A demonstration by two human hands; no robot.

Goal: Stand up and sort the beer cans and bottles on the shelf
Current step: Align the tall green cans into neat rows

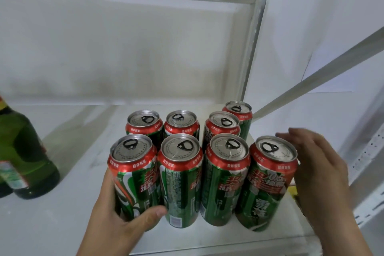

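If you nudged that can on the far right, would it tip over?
Probably yes: the far right can is tall, narrow and already leans. Its pull tab looks unopened, so likely full and heavy. The right hand rests beside it.

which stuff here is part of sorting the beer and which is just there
Job:
beer cans, eight upright, two rows
green beer bottle, upright, left
left hand, grip on front-left can
right hand

Just there:
shelf
upright post

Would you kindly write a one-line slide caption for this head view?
Left hand grips the front-left can while the right hand flanks eight upright cans beside a green bottle.
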